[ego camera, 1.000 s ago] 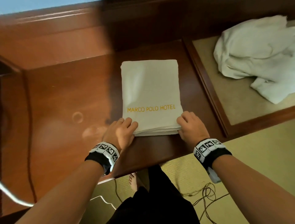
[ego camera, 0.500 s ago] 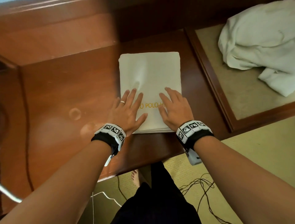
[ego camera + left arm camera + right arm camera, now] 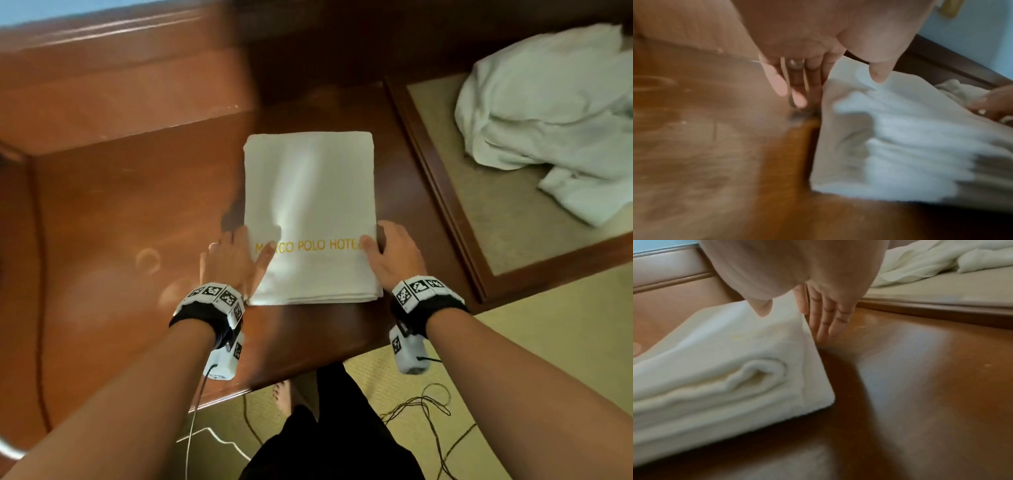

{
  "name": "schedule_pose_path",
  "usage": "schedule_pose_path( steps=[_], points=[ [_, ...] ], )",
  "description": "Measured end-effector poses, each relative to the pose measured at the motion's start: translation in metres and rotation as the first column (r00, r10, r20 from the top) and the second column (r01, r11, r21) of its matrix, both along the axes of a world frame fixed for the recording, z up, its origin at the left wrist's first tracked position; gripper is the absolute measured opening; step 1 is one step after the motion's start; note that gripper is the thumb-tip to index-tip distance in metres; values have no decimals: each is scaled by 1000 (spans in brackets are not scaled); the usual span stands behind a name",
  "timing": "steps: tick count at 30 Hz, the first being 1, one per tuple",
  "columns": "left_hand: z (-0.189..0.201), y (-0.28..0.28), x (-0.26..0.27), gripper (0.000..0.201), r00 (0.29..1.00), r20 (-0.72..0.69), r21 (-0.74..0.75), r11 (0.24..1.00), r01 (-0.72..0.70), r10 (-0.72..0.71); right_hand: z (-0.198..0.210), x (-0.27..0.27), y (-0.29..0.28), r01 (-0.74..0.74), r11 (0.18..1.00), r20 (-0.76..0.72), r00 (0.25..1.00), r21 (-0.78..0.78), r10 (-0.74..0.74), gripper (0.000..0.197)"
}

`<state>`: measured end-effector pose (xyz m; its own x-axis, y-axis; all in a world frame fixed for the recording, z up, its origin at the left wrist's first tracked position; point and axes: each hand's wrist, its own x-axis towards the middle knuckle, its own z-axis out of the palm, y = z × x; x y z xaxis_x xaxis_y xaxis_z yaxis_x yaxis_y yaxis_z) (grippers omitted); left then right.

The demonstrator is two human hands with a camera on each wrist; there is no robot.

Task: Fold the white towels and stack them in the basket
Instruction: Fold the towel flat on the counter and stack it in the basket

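Note:
A folded white towel (image 3: pixel 308 205) with yellow "MARCO POLO HOTEL" lettering lies flat on the brown wooden table (image 3: pixel 120 222). My left hand (image 3: pixel 239 257) is at its left edge, thumb on top. In the left wrist view the straight fingers (image 3: pixel 797 91) run down along the side of the towel (image 3: pixel 890 129). My right hand (image 3: pixel 390 253) mirrors this at the right edge. Its straight fingers (image 3: pixel 824 321) lie against the side of the towel (image 3: pixel 725 361), thumb over the top. No basket is in view.
A crumpled heap of white towels (image 3: pixel 555 120) lies on a beige mat inside a wooden frame (image 3: pixel 442 205) to the right. The table's front edge (image 3: pixel 308 373) is close to my body. Cables (image 3: pixel 421 411) trail on the floor below.
A second ago both hands held the towel's near corners. Half a second ago the palms lay flat on top. Now the hands have slid apart to the left and right edges.

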<state>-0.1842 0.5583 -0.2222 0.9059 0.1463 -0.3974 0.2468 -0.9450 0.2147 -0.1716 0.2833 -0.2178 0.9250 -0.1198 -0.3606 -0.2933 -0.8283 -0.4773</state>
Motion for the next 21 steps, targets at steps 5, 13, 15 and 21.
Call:
schedule_pose_path(
  steps=[5,13,15,21],
  points=[
    [-13,-5,11,69,985,-63,-329,929,-172,160,-11,16,20,153,977,-142,981,145,-133,67],
    [-2,-19,-15,38,969,-117,-538,806,-247,219,-5,-7,20,229,926,-252,955,299,-154,52],
    [6,-23,-18,52,974,-67,-552,805,-217,217,5,-15,24,284,904,-206,952,320,-227,53],
    [54,-32,-19,48,994,12,-632,771,-74,106,60,-36,11,279,877,-77,959,391,-271,41]
  ],
)
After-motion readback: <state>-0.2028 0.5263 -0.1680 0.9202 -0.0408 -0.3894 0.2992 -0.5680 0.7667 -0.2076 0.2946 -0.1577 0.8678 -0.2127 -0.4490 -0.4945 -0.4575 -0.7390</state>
